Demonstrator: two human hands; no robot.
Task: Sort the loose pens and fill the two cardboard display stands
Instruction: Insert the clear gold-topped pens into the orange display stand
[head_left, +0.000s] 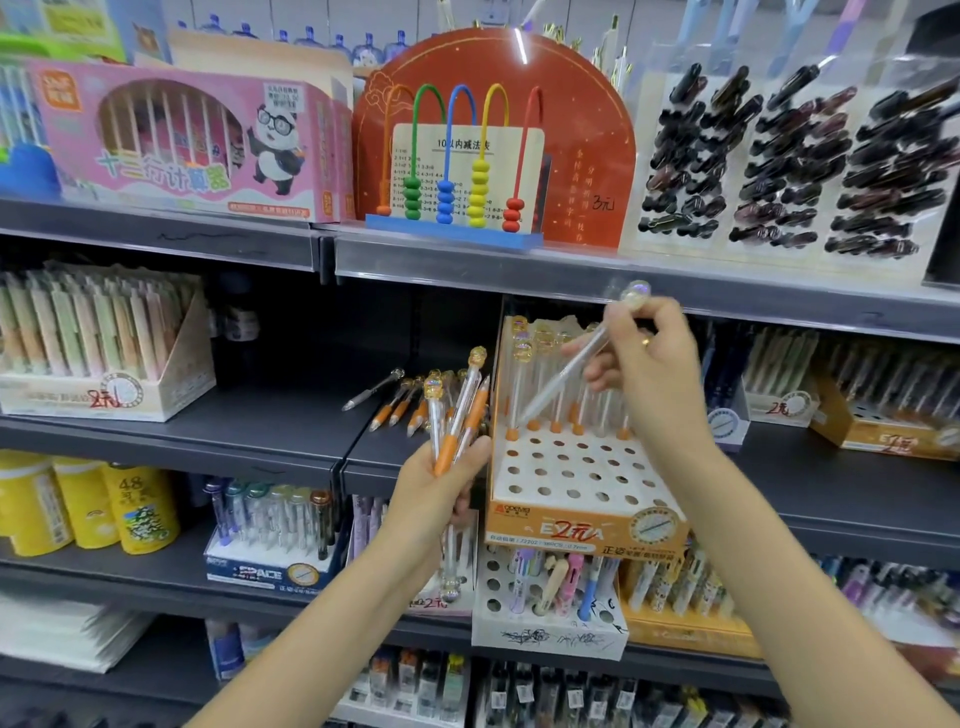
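A bunch of pens (457, 415) is gripped in the left hand (436, 493), fingers curled round the barrels, orange grips near the palm and clear bobble tops pointing up toward 12 o'clock; at least one pen hangs below the fist. At 3 o'clock of that hand the stand (571, 483) is set on the middle shelf (291, 441), its white top pierced with rows of holes, only the back row being filled with upright pens. Above the stand a single clear pen (576, 364) is pinched in the right hand (649, 374), tilted, its tip lowered toward the back row and its bobble top raised at 1 o'clock; whether the tip touches a hole is blurred. Loose pens (400, 400) are laid flat on the shelf at 9 o'clock of the stand. Farther up, an abacus (457, 171) is stood on the upper shelf.
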